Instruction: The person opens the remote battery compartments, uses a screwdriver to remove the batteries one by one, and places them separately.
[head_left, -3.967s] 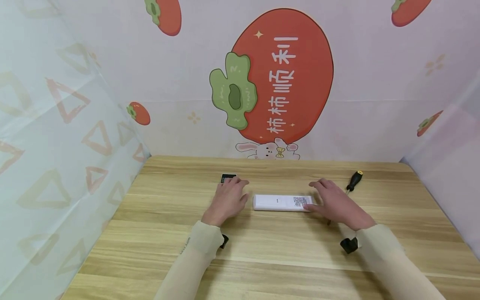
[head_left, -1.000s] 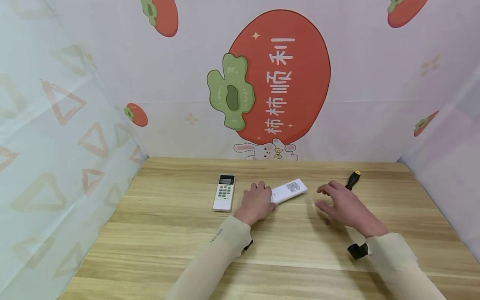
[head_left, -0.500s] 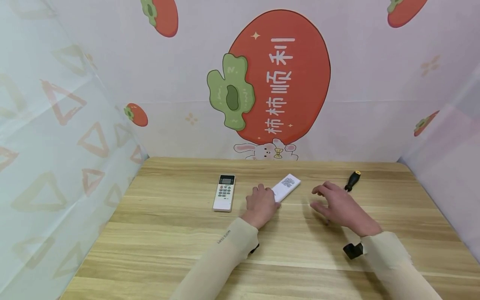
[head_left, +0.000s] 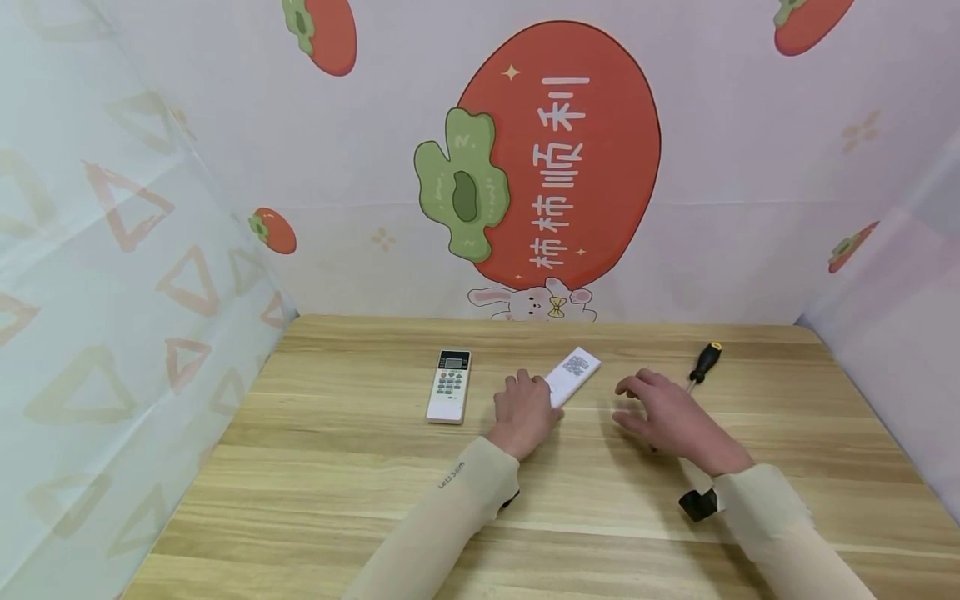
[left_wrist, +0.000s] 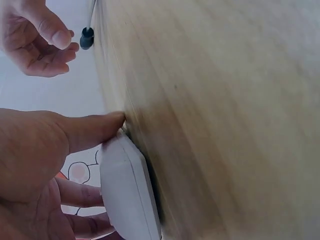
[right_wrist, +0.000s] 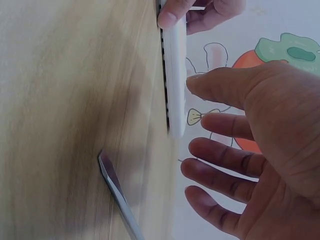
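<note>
The left hand (head_left: 523,408) holds the near end of the white remote (head_left: 576,377), thumb (left_wrist: 95,131) on one side and fingers (left_wrist: 85,195) on the other. The white remote lies slantwise near the middle of the table (head_left: 337,500), printed code up, its far end pointing away and to the right. Whether its whole underside meets the table cannot be told.

The right hand (head_left: 671,417) holds nothing; its thumb and fingers are spread moderately wide. It hovers above the shaft of the screwdriver (head_left: 706,363), the bare blade tip (right_wrist: 103,156) lying below and beside it. The keypad remote (head_left: 448,387) lies to the left, untouched.

Likely faults and causes:
- Pivoting: the grip is at one end only — an off-centre push could swing the free end round.
- Slipping: the case looks smooth, so a light pinch may lose it during a lift.
- Snagging: lowering the right hand carelessly could strike the shaft and roll the screwdriver.
- Scratching: if the white remote were dragged right, it might meet the blade tip.
- Collision: a wide leftward sweep could knock the keypad remote.
</note>
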